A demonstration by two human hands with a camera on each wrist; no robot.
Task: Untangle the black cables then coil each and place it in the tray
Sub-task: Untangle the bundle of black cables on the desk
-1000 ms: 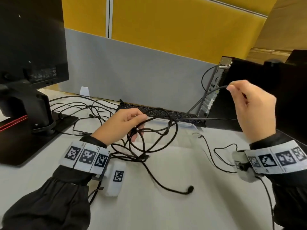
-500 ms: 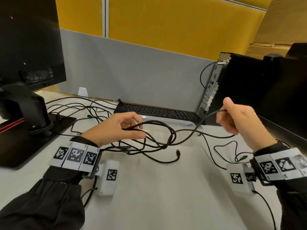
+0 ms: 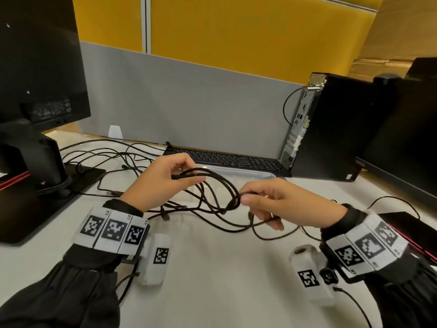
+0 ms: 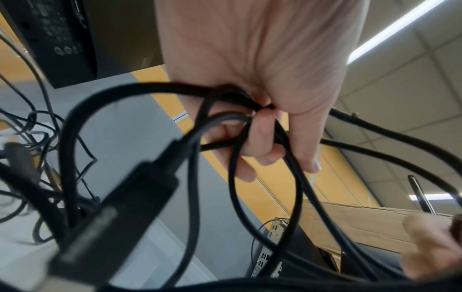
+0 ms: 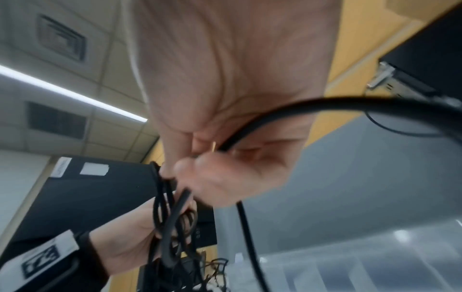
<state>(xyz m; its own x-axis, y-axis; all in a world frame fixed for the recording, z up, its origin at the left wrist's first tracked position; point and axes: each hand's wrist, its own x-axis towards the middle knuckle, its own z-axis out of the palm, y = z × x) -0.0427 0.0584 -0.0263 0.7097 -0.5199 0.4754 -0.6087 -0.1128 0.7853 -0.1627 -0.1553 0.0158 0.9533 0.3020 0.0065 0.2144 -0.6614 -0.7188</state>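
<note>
A tangle of black cables (image 3: 212, 197) hangs in loops between both hands above the white desk. My left hand (image 3: 163, 181) pinches several strands near a plug end; the left wrist view shows its fingers (image 4: 260, 142) curled round the black cables (image 4: 235, 189). My right hand (image 3: 272, 202) pinches one strand at the right side of the loops, thumb on top, with a black cable (image 5: 250, 126) running through its palm. A clear plastic tray (image 3: 246, 172) lies behind the hands, in front of the keyboard. One plug end (image 3: 250, 214) dangles below my right hand.
A black keyboard (image 3: 227, 159) lies against the grey partition. A monitor on a stand (image 3: 30, 147) sits at the left with more thin cables (image 3: 106, 157) beside it. A black computer tower (image 3: 331, 129) and a second monitor (image 3: 406, 143) stand at the right.
My right hand has come down and leftward from beside the tower to the cable loops. The left hand has lifted slightly, and the loops are now gathered closer between both hands.
</note>
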